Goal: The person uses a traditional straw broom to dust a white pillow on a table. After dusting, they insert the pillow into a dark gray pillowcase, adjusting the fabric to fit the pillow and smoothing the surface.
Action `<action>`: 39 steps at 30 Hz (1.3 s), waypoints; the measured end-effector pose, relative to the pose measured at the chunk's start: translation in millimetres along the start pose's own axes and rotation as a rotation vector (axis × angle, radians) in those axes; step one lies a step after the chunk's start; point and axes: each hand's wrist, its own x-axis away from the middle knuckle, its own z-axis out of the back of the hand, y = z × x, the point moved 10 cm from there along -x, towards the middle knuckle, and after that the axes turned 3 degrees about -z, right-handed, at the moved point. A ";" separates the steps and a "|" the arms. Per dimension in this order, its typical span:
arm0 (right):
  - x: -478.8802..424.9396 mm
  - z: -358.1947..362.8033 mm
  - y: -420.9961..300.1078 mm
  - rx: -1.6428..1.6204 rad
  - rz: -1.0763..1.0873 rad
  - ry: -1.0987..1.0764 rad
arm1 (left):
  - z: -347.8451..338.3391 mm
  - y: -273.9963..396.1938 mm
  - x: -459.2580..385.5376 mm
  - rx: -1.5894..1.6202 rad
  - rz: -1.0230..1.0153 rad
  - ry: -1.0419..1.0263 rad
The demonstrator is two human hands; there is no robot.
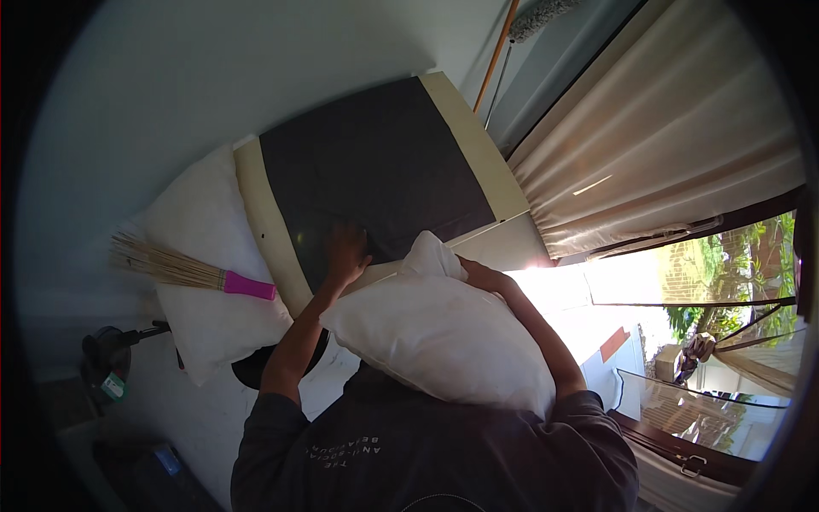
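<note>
A white pillow point(441, 333) rests against my chest, and my right hand point(481, 276) grips it near its bunched upper corner. My left hand point(347, 253) is on the near edge of a dark grey cloth point(377, 153). Shadow hides how its fingers are set. That cloth is spread over a cream-coloured cabinet point(470, 134), leaving both of its side strips bare. To the left of the cabinet leans a second white pillow point(211, 326). Across it lies a stick hand broom point(192, 272) with a pink handle.
An orange pole point(496, 57) and a grey fluffy duster point(540, 19) lean in the far corner. A beige curtain point(640, 128) hangs at the right beside a bright opening. A black round seat point(256, 368) is partly hidden behind my left forearm. Dark equipment point(112, 358) stands at the far left.
</note>
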 end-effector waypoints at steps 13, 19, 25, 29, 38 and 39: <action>-43.8 13.5 55.0 -0.053 0.083 -0.154 | 36.7 61.9 -53.0 0.035 -0.025 -0.048; -7.2 28.8 103.4 -0.229 0.051 0.000 | 11.0 136.8 -94.5 -0.002 -0.380 0.010; 35.6 44.2 162.6 -0.333 -0.110 0.235 | -11.0 163.6 -118.8 0.018 -0.396 -0.049; 49.2 59.7 155.0 -0.369 -0.035 0.283 | -3.1 167.8 -132.8 0.169 -0.469 -0.075; 8.1 75.9 111.4 -0.081 -0.028 0.230 | 41.3 78.0 -75.8 0.170 -0.247 0.010; 1.3 73.6 97.7 -0.103 0.048 0.195 | 39.5 69.9 -65.6 0.148 -0.227 -0.020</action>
